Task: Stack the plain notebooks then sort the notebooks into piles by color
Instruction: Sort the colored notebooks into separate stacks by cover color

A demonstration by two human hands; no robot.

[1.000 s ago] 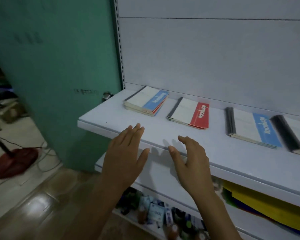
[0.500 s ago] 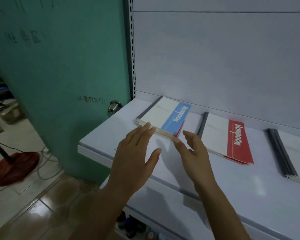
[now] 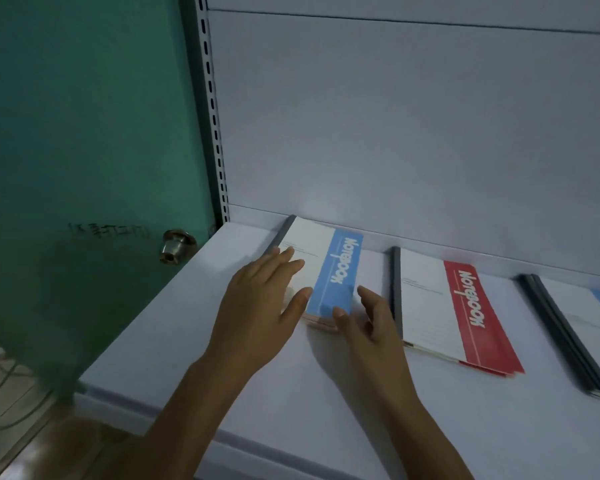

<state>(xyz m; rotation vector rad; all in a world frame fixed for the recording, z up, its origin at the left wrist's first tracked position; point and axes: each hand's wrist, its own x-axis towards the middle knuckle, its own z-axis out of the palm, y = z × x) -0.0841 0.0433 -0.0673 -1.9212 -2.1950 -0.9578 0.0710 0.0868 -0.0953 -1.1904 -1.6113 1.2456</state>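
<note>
A pile of notebooks topped by a blue-banded one [image 3: 329,265] lies at the back left of the white shelf [image 3: 194,327]; red edges show in the pile beneath it. My left hand [image 3: 260,306] lies with straight fingers on the pile's left half. My right hand [image 3: 364,323] touches the pile's near right corner, thumb at its front edge. To the right lies a red-banded notebook pile [image 3: 444,306]. A further pile with dark spines and a blue band [image 3: 575,327] is cut off at the right edge.
A green door [image 3: 84,133] with a metal knob [image 3: 175,245] stands just left of the shelf. The shelf's white back panel [image 3: 395,133] rises behind the notebooks. Tiled floor and cables show at the lower left.
Both hands have moved forward from the shelf's front edge onto the blue-banded pile. The view has come closer and turned left, so the right-hand piles have slid toward the frame edge.
</note>
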